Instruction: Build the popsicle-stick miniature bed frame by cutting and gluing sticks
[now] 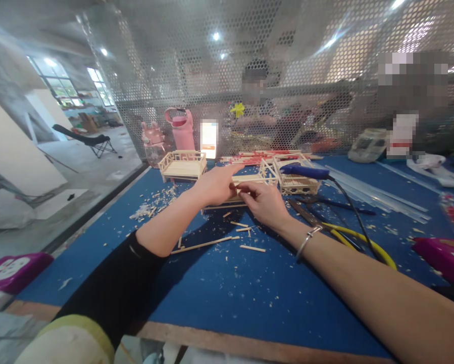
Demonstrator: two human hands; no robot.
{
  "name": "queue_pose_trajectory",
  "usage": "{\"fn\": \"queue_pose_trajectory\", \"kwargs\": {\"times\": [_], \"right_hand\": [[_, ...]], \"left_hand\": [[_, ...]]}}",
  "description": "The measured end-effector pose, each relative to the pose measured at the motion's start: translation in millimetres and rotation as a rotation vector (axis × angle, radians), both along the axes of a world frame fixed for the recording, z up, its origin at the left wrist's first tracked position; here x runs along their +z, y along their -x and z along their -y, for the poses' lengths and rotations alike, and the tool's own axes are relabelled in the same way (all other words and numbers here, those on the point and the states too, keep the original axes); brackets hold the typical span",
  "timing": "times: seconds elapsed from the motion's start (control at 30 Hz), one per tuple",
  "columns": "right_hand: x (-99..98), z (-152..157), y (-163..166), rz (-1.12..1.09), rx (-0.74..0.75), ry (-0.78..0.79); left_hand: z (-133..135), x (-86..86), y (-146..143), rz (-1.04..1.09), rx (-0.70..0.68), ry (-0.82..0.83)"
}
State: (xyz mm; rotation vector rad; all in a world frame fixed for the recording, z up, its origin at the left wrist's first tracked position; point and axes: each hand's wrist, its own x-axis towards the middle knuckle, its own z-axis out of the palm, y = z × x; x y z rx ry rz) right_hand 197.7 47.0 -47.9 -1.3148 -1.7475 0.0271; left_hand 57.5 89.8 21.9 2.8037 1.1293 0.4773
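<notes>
A miniature piece of furniture made of pale wooden sticks (257,178) stands at the middle of the blue table, partly hidden behind both hands. My left hand (219,185) is closed at its near left side, the index finger stretched forward over it and the other fingers curled in. Thumb and fingers of my right hand (265,203) pinch at its front edge, almost touching the left fingertips. Any small part between the fingertips is hidden. Below the hands lie loose cut sticks (207,245). A finished-looking miniature bench (183,166) sits to the left.
A blue glue gun (304,172) rests on another stick model (298,186) at right, its cable trailing forward. Yellow-handled pliers (338,235), clear glue sticks (378,194) and red-and-white sticks (264,156) lie around. Pink bottles (183,130) stand by the perforated metal screen (196,65); a person (255,96) is behind it.
</notes>
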Motion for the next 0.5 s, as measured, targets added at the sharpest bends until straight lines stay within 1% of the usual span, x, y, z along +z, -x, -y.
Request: {"fn": "queue_pose_trajectory", "kwargs": {"times": [0.1, 0.27, 0.4, 0.5], "right_hand": [[-0.8, -0.6, -0.1, 0.014, -0.007, -0.013], [-1.9, -1.0, -0.6, 0.004, 0.022, -0.106], [-2.1, 1.0, 1.3, 0.038, 0.041, -0.179], [-1.2, 2.8, 2.7, 0.065, 0.012, -0.184]], "left_hand": [[0.6, -0.1, 0.4, -0.017, 0.010, 0.001], [-0.8, 0.0, 2.3, -0.024, -0.027, 0.056], [-2.2, 0.9, 3.2, -0.040, -0.043, 0.020], [-3.4, 0.5, 3.8, -0.043, -0.062, 0.017]]}}
